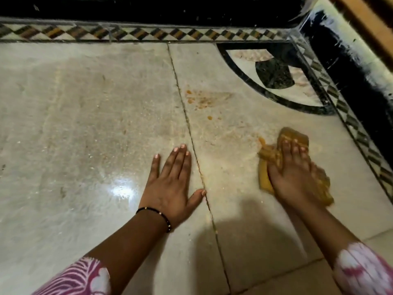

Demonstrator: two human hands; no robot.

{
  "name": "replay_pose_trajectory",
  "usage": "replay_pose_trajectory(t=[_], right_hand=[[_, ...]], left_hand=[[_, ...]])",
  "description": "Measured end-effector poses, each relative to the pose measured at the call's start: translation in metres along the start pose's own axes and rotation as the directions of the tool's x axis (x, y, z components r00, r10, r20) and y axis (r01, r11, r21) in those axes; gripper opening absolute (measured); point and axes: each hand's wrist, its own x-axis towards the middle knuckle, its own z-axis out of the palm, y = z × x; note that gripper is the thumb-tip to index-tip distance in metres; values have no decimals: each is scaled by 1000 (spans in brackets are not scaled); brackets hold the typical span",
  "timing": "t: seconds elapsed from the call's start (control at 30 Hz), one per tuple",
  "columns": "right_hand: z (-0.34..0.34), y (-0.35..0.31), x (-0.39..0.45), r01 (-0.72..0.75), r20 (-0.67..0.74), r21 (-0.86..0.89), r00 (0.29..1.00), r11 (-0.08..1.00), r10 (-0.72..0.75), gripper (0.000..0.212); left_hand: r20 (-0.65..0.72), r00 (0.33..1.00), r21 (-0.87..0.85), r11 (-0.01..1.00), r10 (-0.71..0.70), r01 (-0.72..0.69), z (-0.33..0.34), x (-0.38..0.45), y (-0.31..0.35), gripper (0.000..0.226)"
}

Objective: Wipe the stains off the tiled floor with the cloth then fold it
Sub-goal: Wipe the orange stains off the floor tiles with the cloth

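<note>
The pale tiled floor [89,116] carries orange stains [202,100] toward its patterned far edge, the flat, open left hand [172,182], and near its right edge the right hand [295,173] pressing, fingers straight, on the crumpled yellow cloth [270,155].

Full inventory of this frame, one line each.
cloth: 1, mustard yellow, crumpled on the floor at right, under the right hand
stains: a cluster of orange spots, beyond the cloth, right of the long joint
floor: pale glossy tiles, a joint running from far to near
border: patterned band, black and tan diamonds, along far and right edges
inlay: 1, black and white curved motif, far right corner
bracelet: 1, black, left wrist
left hand: flat on the floor
right hand: presses the cloth
</note>
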Motion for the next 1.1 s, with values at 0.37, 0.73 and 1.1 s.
replay_pose_trajectory(t=[0.37,0.73,1.1], right_hand=[[-1,-7,-32,449,98,-64,892,891,-442,72],[8,-39,-1,577,120,20,809,817,-575,67],[-4,-41,54,232,87,98,967,968,-240,65]], left_hand=[[8,1000,-14,1000,-16,16,-4,2,2,84],[22,1000,-8,1000,-7,7,-5,0,2,84],[31,999,0,1000,-24,24,-6,0,3,86]])
